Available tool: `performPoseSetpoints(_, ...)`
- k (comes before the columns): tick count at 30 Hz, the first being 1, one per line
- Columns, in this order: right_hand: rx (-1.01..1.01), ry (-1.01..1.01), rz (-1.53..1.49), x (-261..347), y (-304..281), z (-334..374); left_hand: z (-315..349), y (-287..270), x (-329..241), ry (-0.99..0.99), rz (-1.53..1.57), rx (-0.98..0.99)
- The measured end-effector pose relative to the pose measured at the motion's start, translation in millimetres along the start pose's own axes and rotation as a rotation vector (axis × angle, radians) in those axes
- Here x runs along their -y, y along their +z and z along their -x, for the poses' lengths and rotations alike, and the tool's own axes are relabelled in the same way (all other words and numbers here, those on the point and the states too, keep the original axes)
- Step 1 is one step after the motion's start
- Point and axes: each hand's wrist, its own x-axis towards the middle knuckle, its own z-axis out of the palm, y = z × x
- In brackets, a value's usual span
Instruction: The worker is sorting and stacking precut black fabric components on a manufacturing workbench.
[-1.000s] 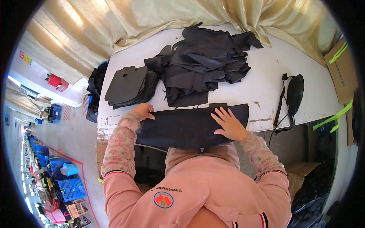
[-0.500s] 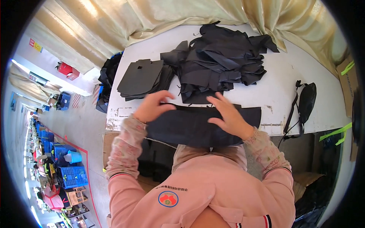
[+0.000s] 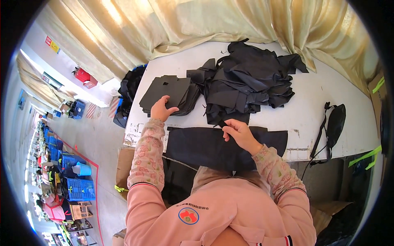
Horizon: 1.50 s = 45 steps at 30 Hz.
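Observation:
A stack of flat black panels [image 3: 164, 92], the top one with a small cut-out, sits at the left of the table. My left hand [image 3: 161, 110] rests at its near edge, thumb and fingers apart, gripping nothing visible. In front of me a wide black fabric piece [image 3: 197, 145] lies flat, its near side hanging over the table's front edge. Above its far edge, my right hand [image 3: 242, 136] pinches a small dark bit of black fabric [image 3: 222, 124]; whether this belongs to the pile or is separate is unclear. Beyond it heaps a loose pile of black fabric pieces [image 3: 250, 78].
On the right of the white table [image 3: 305, 119] lies a black pouch with a strap [image 3: 335, 121]. Beige curtains [image 3: 197, 20] hang behind the table. Dark bags [image 3: 130, 84] stand off its left side, and blue crates [image 3: 81, 189] line the floor farther left.
My left hand has moved from the flat fabric's far left corner to the stack of panels. My right hand's spread fingers have closed into a pinch near the pile's front edge.

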Motion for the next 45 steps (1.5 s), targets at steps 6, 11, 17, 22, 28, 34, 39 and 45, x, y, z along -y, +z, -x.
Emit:
performPoseSetpoints(6, -0.085, -0.011, 0.027, 0.0, 10.1, -8.2, 0.2, 0.3, 3.5, -0.018, 0.091, -0.061)
performPoseSetpoints(11, -0.347, -0.240, 0.201, -14.2, 5.8, -18.4, 32.8, -36.7, -73.0, 0.071, 0.220, -0.255)
performPoseSetpoints(17, -0.512, -0.487, 0.509, 6.9, 3.5, -32.2, 103.5, -74.6, -148.9, 0.185, 0.717, -0.200)
performPoseSetpoints(22, -0.494, -0.482, 0.493, -0.9, -0.4, -30.8, 115.3, -76.6, -154.5, 0.155, 0.638, 0.039)
performPoseSetpoints(28, -0.555, -0.462, 0.479, -2.6, -6.6, -24.8, 117.8, -77.9, -156.8, 0.213, 0.636, 0.073)
performPoseSetpoints(34, -0.501, -0.576, 0.621, -2.5, -13.3, -20.1, 110.4, -77.1, -152.7, 0.553, 0.613, 0.352)
performPoseSetpoints(39, -0.218, -0.531, 0.436, -6.0, -5.5, -23.0, 97.9, -16.5, -155.2, 0.386, 0.937, 0.301)
performPoseSetpoints(45, 0.076, -0.125, 0.222, 11.3, -42.9, -9.8, 90.2, 16.6, -192.3, 0.359, 0.781, -0.147)
